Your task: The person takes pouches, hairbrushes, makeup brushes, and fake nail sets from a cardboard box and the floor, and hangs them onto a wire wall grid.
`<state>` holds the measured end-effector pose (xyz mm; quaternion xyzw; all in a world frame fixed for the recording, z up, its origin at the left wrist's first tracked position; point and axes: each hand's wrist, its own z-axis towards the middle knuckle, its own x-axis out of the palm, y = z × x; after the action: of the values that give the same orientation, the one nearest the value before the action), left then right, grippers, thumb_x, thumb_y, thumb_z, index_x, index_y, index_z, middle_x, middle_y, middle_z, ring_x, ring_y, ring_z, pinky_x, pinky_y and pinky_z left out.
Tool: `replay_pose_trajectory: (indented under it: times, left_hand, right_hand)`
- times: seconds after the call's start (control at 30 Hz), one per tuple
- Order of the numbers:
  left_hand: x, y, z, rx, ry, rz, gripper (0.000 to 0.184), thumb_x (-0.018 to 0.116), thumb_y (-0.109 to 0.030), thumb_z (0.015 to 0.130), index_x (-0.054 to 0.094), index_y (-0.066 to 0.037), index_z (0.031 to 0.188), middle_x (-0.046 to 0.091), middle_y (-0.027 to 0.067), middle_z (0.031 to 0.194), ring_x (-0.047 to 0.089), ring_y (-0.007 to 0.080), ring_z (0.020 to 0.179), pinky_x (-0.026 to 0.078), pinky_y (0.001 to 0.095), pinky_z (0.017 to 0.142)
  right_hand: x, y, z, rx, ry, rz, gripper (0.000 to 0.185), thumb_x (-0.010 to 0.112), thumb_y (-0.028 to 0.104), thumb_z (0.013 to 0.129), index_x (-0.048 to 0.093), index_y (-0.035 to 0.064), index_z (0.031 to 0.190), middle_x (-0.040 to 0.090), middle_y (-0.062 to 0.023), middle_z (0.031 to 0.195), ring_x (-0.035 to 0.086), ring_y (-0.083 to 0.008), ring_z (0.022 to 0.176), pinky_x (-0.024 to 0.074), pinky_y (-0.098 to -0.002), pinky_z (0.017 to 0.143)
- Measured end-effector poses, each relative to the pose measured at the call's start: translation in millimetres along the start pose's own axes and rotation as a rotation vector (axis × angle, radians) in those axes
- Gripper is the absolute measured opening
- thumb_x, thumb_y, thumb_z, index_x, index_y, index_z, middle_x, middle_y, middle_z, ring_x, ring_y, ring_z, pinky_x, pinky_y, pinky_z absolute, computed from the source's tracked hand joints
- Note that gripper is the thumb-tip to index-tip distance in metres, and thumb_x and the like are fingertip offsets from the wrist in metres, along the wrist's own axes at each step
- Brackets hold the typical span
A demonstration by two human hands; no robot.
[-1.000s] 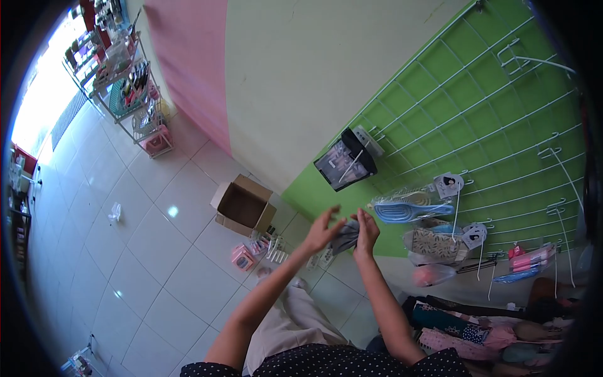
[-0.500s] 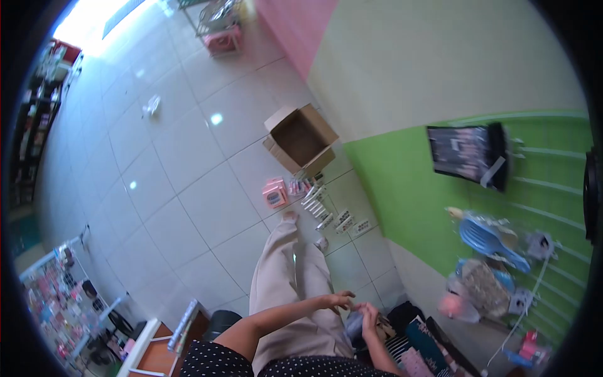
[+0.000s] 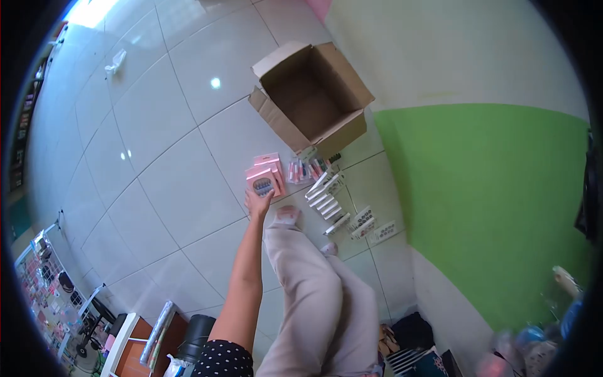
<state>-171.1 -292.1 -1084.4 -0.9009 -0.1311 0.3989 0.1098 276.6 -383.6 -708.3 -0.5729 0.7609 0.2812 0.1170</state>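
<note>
My left hand (image 3: 258, 202) reaches down to the floor, its fingers and thumb around the lower edge of the front pink box (image 3: 254, 174), which has a window showing small dark pieces. More pink boxes lie partly under and behind it. To their right are small clear packs with pink and red items (image 3: 304, 169). Several white narrow boxes (image 3: 325, 202) and flat packs with dark round shapes (image 3: 363, 221) lie further right. Behind them an open, bare-looking cardboard box (image 3: 312, 94) stands on the tiles. My right hand is out of the frame.
My legs and shoes (image 3: 287, 215) are just below the goods. A green and cream wall (image 3: 465, 207) rises on the right, with hanging packets at its lower right. Folded clothes (image 3: 411, 333), a dark bin (image 3: 198, 336) and a wire rack (image 3: 53, 283) stand low in view.
The view has tilted down to the floor. My left hand has moved from near my right hand to the pink boxes. My right hand and the grey item seen a second ago have left the view.
</note>
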Motion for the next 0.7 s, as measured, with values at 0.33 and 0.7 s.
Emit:
replay_pose_trajectory:
  times: [0.33,0.7]
  left_hand:
    - [64,-33,27,-0.294,-0.204,0.109,0.130,0.079,-0.041,0.035,-0.003,-0.009,0.130,0.027,0.0175,0.122,0.027,0.0303,0.114,0.025,0.0460,0.091]
    - [-14,-16,-7,0.118,0.197,-0.718,0.095,0.073,-0.030,0.052,0.017,-0.001,0.123,0.036,0.0163,0.114,0.040,0.0306,0.105,0.032,0.0355,0.091]
  right_hand:
    - [18,-63,52,0.199,0.106,0.352,0.014,0.054,0.015,0.068,0.050,0.0014,0.070,0.049,-0.0092,0.056,0.048,-0.0174,0.050,0.0386,-0.0271,0.050]
    - [-9,-72,4,0.389,0.355,0.734,0.015,0.050,0.015,0.064,0.048,0.0005,0.069,0.050,-0.0123,0.058,0.050,-0.0198,0.055,0.0402,-0.0278,0.056]
